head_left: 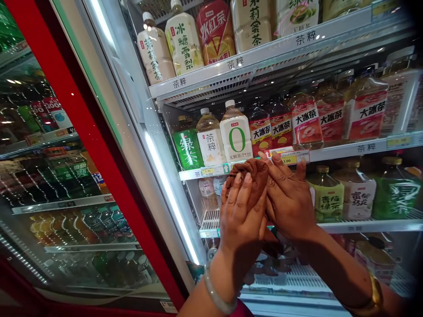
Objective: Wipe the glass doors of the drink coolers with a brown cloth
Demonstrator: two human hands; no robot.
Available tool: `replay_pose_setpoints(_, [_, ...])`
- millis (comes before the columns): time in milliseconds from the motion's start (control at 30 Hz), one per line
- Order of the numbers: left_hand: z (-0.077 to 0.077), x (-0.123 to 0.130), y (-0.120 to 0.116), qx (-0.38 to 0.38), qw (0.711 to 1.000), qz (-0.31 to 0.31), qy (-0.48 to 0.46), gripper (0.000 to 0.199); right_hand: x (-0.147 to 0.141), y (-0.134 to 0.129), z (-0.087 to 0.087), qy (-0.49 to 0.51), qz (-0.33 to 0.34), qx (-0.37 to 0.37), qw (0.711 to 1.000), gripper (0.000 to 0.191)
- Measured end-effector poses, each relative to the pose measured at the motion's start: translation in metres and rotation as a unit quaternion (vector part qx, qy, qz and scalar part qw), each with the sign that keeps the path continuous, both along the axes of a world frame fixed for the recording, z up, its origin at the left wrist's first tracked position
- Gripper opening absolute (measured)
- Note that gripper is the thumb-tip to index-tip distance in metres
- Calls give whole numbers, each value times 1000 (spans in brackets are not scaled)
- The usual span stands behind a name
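Head view: at our left a red frame (61, 88) runs slantwise, with rows of bottles (119, 220) behind it, then a bright light strip (168, 189). Beyond that, on the middle shelf (187, 175), we see a green bottle (186, 147) and a white bottle (235, 136) with a large green 0.

Our left hand (239, 211), a pale bangle (216, 293) at the wrist, lies over a brown cloth (259, 178), which sits bunched just below the white bottle as we see it. The left grip is flat, fingers near together and resting on the cloth; the thumb side is hidden, so we cannot tell whether it pinches any fold. Both hands seem to bear on a clear pane (264, 281), judging by the dark reflection (274, 264) below them.

We judge the cloth light, limp and hard to damage; whether it is damp we cannot tell. Its thick, folded middle gives the best hold, under flat fingers, as loose edges could slip out on smooth glass.

Our right hand (292, 204) is close beside the cloth, fingers fanned; we cannot tell whether it touches the cloth's edge. A gold bangle (376, 293) circles that forearm. Pink-labelled bottles (307, 121) stand above it, and a large green jug (396, 193) farther right.
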State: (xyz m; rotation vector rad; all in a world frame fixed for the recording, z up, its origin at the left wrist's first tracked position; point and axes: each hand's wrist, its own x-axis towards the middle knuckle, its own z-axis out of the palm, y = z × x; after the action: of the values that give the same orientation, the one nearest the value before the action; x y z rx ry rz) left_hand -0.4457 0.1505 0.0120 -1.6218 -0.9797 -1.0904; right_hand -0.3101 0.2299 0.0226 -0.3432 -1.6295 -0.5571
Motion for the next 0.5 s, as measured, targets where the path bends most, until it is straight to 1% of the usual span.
replay_pose_setpoints(67, [5,-14,-8,-10,1000,17,-23,67,-6,-5,4,-10,4,-4,1000,74])
replay_pose_setpoints(133, [9,-25,-15,19,994,42,-96,73,-15,-11,9,-15,13,-2,1000,75])
replay_pose_setpoints(200, [7,-26,-17,51,988,53,-134,75,-25,-17,13,-13,22,0,1000,74])
replay_pose_setpoints(233, [4,-25,-17,52,989,52,-132,76,-31,-18,14,-10,25,-2,1000,73])
replay_pose_setpoints(300, [-5,-24,-16,28,996,43,-79,75,-40,-20,14,-4,26,-8,1000,72])
replay_pose_setpoints(367, [-9,-33,-20,-6,998,45,-37,78,-46,-20,12,-7,13,-8,1000,68])
replay_pose_setpoints(433, [-4,-51,-28,0,995,80,-66,84,-48,-19,10,-20,-11,-6,1000,64])
replay_pose_setpoints(500, [3,-69,-38,44,980,127,-147,90,-49,-19,8,-30,-30,-4,999,63])
